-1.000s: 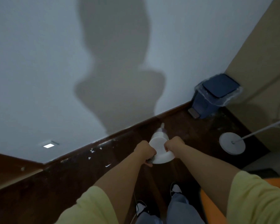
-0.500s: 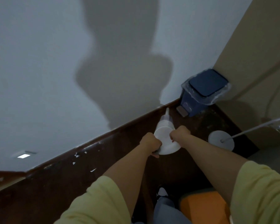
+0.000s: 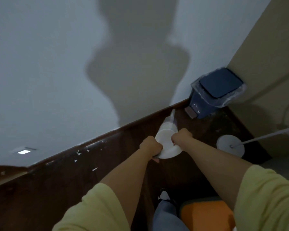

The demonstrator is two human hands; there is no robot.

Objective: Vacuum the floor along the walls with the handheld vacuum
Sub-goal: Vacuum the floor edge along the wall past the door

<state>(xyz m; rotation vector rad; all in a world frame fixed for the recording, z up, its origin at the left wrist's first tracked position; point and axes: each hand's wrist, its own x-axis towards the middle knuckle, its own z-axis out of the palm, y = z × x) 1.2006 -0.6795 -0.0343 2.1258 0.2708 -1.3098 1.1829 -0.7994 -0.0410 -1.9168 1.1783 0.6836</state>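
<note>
The handheld vacuum (image 3: 167, 142), white, points its nozzle into the seam where the dark wooden floor (image 3: 57, 189) meets a pale wall (image 3: 40, 64), near a blue pedal bin (image 3: 213, 92) in the corner. The left hand (image 3: 151, 148) and right hand (image 3: 182, 136) grip it, fingers curled tight. White flecks (image 3: 85, 157) dot the boards beside a round lamp base (image 3: 230, 145).

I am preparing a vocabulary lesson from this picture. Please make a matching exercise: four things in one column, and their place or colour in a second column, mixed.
Things:
1. handheld vacuum
2. pedal bin
3. white paint flakes
4. round white lamp base

Descriptions:
A. dark blue, in the corner
B. scattered on the floor left of the arms
C. gripped by left hand and right hand
D. on the floor right of the hands

Pairs: 1-C, 2-A, 3-B, 4-D
</note>
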